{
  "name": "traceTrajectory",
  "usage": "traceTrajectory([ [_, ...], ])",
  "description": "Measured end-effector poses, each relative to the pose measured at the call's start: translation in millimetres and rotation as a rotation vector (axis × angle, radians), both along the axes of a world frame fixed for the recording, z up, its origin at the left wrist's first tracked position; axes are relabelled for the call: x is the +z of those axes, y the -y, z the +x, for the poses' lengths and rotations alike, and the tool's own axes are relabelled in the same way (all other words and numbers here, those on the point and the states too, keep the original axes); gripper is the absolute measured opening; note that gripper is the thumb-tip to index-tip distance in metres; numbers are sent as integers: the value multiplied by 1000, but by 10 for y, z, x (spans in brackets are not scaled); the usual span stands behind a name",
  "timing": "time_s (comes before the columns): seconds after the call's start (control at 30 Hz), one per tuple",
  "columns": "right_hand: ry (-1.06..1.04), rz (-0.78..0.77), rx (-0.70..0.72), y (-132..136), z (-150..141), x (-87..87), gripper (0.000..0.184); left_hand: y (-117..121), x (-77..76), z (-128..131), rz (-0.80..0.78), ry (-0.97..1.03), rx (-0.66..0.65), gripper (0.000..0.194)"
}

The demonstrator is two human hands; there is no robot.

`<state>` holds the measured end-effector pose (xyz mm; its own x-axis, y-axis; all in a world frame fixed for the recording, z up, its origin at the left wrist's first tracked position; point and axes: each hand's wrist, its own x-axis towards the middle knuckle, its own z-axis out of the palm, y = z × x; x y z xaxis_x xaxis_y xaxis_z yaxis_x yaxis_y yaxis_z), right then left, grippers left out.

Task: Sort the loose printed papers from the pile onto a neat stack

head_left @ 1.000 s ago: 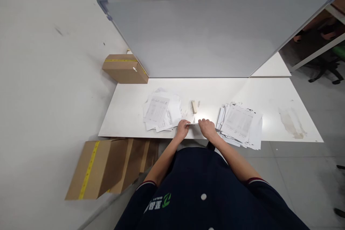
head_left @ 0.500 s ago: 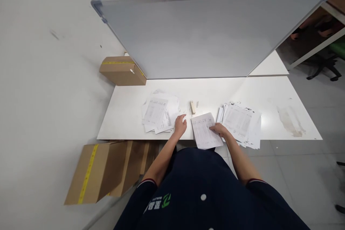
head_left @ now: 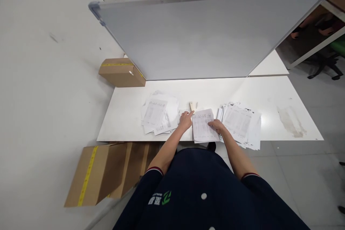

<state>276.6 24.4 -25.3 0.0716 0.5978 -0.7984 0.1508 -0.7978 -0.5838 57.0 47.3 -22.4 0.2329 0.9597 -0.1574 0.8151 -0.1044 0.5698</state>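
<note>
My right hand (head_left: 216,125) grips a printed sheet of paper (head_left: 204,127) by its right side, thumb on top; whether more sheets lie under it I cannot tell. Beside that paper's left edge is my left hand (head_left: 185,120), its index finger stretched out towards the upper left corner. Just beyond the fingertip lies a narrow cream object (head_left: 191,106) that looks like a stapler. Loose printed papers (head_left: 155,113) are spread on the left of the white table (head_left: 124,115). To the right, close to my right forearm, lies a fanned pile of printed sheets (head_left: 239,122).
A large whiteboard (head_left: 194,39) stands along the table's back edge. One cardboard box (head_left: 122,73) sits at the back left corner, and further boxes (head_left: 91,176) stand below the table at left. A wall (head_left: 48,97) bounds the left side.
My left hand has moved right and slightly up, to the paper's edge near the cream object. The paper in my right hand has turned straighter and shifted up a little.
</note>
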Motion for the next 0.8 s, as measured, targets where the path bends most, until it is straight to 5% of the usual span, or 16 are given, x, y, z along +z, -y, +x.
traceTrajectory([
  [0.33, 39, 26, 25, -48, -28, -37, 21, 12, -65, 28, -67, -108, -15, 56],
  [0.53, 103, 65, -2, 1, 112, 135, 16, 48, 39, -16, -68, -25, 51, 58],
  [0.63, 137, 95, -57, 135, 453, 313, 19, 113, 119, -319, 80, 62, 142, 47],
  [0.8, 190, 210, -268, 407, 1246, 549, 31, 215, 165, -1143, 188, -105, 578, 47],
])
